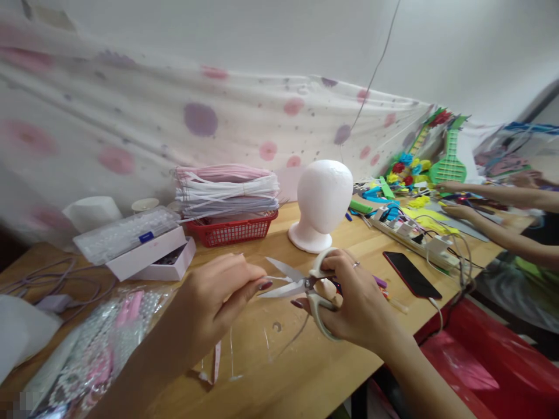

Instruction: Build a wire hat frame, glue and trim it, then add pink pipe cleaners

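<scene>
My right hand (349,297) has its fingers through the handles of the pale-handled scissors (288,286), whose blades are spread and point left. Between the blades runs a thin whitish strand (279,279). Its left end is pinched in my left hand (236,285), thumb against forefinger. Behind the scissors a white foam head (325,198) stands upright on the wooden table (279,384). Below my left hand lie a narrow pink strip (216,362) and some fine clear threads.
A red basket (236,231) holds bundled pink and white strips. Bagged beads (105,343) and boxes (151,256) lie left. To the right are a phone (413,274), a power strip (410,238) and another person's arms (506,195) near a green craft instrument (449,166).
</scene>
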Demonstrator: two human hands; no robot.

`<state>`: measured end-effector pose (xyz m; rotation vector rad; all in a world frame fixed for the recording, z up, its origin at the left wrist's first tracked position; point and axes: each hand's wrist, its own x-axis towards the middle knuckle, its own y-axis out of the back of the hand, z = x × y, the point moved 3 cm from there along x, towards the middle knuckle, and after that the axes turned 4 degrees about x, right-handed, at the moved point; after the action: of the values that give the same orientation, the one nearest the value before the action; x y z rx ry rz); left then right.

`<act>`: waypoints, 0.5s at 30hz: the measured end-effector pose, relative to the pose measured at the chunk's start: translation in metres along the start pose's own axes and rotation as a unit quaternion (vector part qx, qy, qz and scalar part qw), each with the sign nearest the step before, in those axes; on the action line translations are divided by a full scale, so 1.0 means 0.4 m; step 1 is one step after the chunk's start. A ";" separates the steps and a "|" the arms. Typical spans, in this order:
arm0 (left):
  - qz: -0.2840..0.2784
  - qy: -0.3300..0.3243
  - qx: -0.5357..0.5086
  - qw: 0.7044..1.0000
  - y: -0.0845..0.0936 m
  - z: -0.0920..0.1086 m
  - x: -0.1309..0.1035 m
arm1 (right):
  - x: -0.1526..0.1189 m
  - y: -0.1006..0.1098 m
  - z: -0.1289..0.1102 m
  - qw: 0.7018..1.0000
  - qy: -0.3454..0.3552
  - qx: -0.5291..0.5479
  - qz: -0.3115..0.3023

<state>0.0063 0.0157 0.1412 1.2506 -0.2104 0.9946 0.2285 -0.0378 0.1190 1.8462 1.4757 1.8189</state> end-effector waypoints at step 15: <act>-0.066 0.083 -0.028 0.994 -0.013 -0.007 0.001 | 0.004 -0.013 0.015 1.000 0.008 -0.025 -0.005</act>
<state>0.0095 0.0184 0.1369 1.1093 -0.0253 0.9662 0.2304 -0.0310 0.1150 1.8023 1.4300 1.8516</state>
